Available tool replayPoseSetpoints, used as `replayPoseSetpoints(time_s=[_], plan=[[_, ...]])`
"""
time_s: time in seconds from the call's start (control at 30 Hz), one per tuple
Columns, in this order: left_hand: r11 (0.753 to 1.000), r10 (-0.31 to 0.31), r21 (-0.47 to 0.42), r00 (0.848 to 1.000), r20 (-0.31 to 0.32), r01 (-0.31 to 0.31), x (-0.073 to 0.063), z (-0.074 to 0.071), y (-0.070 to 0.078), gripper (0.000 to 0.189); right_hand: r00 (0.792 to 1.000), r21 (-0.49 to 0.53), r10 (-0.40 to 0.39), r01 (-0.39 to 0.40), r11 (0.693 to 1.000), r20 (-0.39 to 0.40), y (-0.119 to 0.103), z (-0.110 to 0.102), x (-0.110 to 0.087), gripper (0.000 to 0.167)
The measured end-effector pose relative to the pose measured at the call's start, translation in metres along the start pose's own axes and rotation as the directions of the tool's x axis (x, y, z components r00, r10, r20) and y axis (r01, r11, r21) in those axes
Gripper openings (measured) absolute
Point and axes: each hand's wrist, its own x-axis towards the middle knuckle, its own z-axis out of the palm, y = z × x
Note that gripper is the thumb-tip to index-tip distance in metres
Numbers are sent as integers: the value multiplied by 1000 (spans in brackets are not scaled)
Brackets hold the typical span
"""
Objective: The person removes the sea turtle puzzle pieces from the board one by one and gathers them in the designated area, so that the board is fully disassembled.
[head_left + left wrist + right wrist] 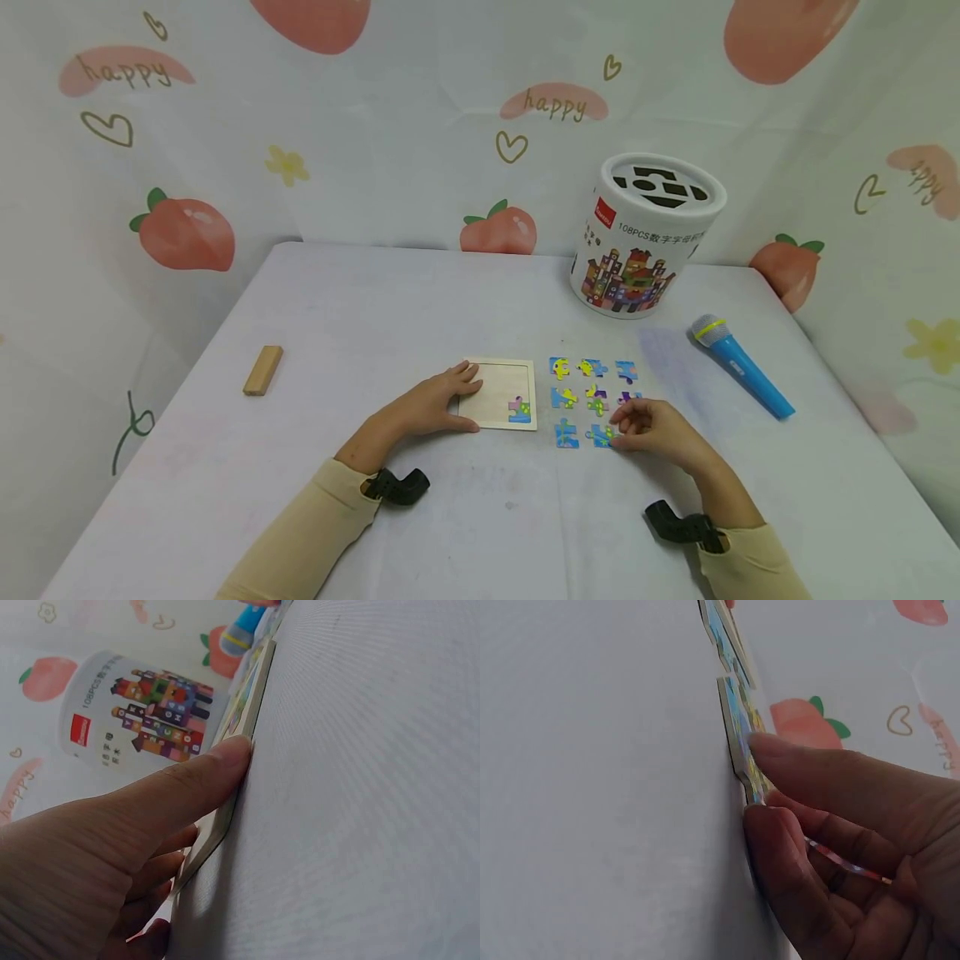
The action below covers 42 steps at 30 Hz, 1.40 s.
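Observation:
My left hand point(435, 402) holds a square wooden puzzle tray point(487, 395) by its left side. In the left wrist view the thumb point(231, 754) presses on the tray's near edge, while the other fingers reach round its left side. One jigsaw piece point(519, 409) lies in the tray's lower right corner. My right hand point(651, 429) has its thumb and a curled finger at the end of a blue flowered jigsaw piece point(598, 434) on the table. That piece is seen edge-on in the right wrist view, partly hidden by the fingertips.
Several other jigsaw pieces point(564, 397) lie in rows right of the tray. A large white tub point(637, 242) stands at the back. A blue toy microphone point(742, 367) lies to the right, and a small wooden block point(263, 370) lies at the left.

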Motion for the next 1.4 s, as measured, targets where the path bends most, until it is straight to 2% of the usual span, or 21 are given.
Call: replayPoseSetpoints(time_s=[0.37,0.87,1.17,1.4], plan=[[1000,-2,2,1000,-4,2,0,0,1,75,991,-44,-120,123,991,58,6,-1,2,31],[1000,3,6,1000,-2,-3,0,0,0,76,978,-73,-193,199,977,83,9,-3,4,29],[1000,3,7,1000,-7,-3,-3,-1,1,76,975,-65,-199,206,976,103,7,-4,6,31],[1000,12,9,1000,-3,-12,-1,-1,2,76,969,-115,-243,247,962,46,3,-8,6,28]])
